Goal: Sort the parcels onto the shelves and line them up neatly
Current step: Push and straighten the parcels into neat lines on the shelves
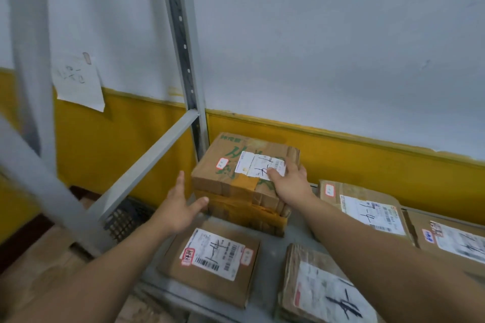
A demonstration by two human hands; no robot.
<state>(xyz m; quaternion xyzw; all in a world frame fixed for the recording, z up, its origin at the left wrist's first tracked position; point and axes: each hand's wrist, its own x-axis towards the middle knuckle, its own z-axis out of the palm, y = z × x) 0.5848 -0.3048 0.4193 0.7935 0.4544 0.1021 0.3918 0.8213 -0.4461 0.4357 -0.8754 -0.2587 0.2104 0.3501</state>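
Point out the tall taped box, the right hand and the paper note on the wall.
tall taped box (225, 186): head view, front left face.
right hand (291, 181): head view, back of hand.
paper note (78, 84): head view, sheet's middle.

- Wall (328, 47): pale grey-white above, mustard yellow band below.
- Shelf frame (183, 42): light grey metal; upright with a dark slotted strip.
- Tall parcel (231, 186): brown cardboard, green printed characters, tan tape, white label with black handwriting, small red-bordered sticker.
- Flat parcel (210, 278): brown; white label with black barcodes and red-edged stickers.
- Paper note (78, 84): white, faint dark scribbles.
- Basket (126, 217): black mesh.
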